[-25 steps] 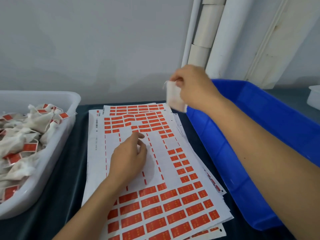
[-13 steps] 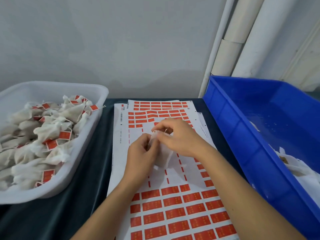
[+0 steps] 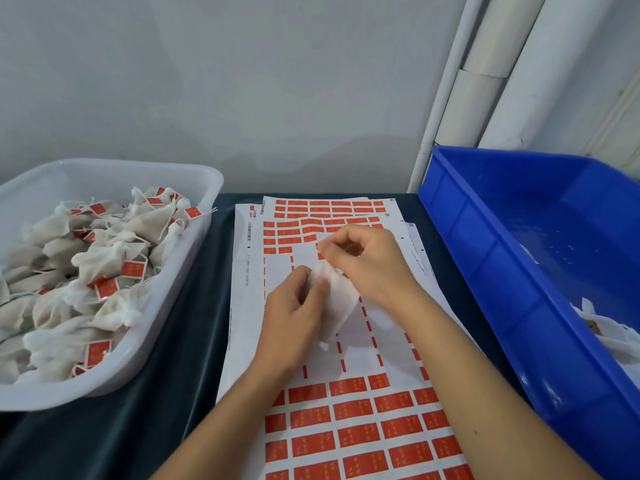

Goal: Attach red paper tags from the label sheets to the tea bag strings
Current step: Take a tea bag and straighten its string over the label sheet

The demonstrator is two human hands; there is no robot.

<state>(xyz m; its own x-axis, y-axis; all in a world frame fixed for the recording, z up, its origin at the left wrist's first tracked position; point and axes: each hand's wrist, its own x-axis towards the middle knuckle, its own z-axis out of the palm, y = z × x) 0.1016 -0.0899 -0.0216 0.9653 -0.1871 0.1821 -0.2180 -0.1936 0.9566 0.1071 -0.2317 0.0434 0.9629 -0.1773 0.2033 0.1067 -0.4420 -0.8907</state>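
White tub (image 3: 194, 174) is sitting at the left of the frame, full of tea bags (image 3: 104, 258) with red tags (image 3: 132, 270) on their strings. Dark cloth (image 3: 180, 341) is covering the table under it. Label sheets (image 3: 249, 323) are lying in the middle, with rows of red stickers (image 3: 349, 410) at the top and bottom. Left hand (image 3: 291, 317) is hanging over the sheets, its fingers curling round a white tea bag (image 3: 337, 299) and gripping it. Right hand (image 3: 367, 265) is just beside it, touching the same bag, its fingertips pinching something small near the top of the bag; I cannot tell what it is. Blue bin (image 3: 491, 271) is sitting at the right, with more white bags (image 3: 609, 330) in its lower corner.
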